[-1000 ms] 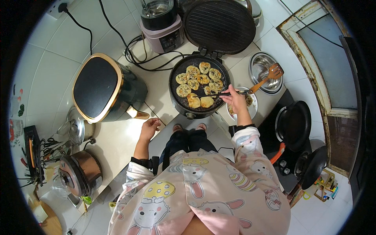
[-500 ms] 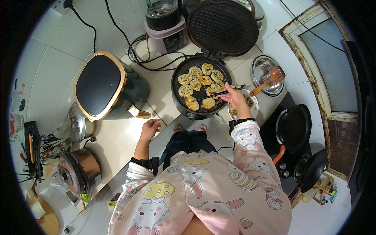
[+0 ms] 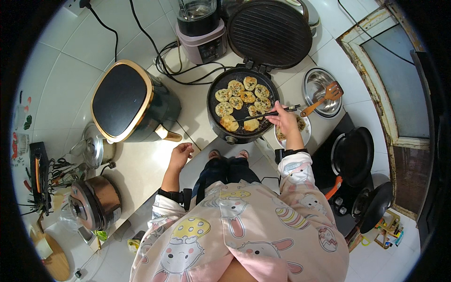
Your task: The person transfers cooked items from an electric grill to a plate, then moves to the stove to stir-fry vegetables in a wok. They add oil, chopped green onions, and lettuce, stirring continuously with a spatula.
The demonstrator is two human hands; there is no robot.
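In my right hand (image 3: 284, 121), dark chopsticks (image 3: 261, 115) slant over the open electric griddle (image 3: 215, 121), their tips by two golden-brown pancakes near its front rim. One of these is a browned pancake (image 3: 229, 123) at the front left. Several small round pancakes (image 3: 236, 87), flecked with green, lie spread over the black cooking plate. Beneath my right wrist, a white plate (image 3: 307, 131) of chopped food is partly hidden. My left hand (image 3: 181, 155) hovers over the counter's front edge, fingers loosely curled with nothing visible in them.
The ridged griddle lid (image 3: 269, 34) stands raised behind. A wooden slotted spatula (image 3: 322, 99) rests across a metal bowl (image 3: 314, 80) at the right. On the left stands a dark green appliance (image 3: 162, 110) with gold trim. Pans (image 3: 354, 155) sit on the stove; black cables (image 3: 164, 70) trail behind.
My right hand has shifted slightly right and toward me, and the chopsticks lie a little flatter. The left hand keeps its place, and the pancakes look the same.
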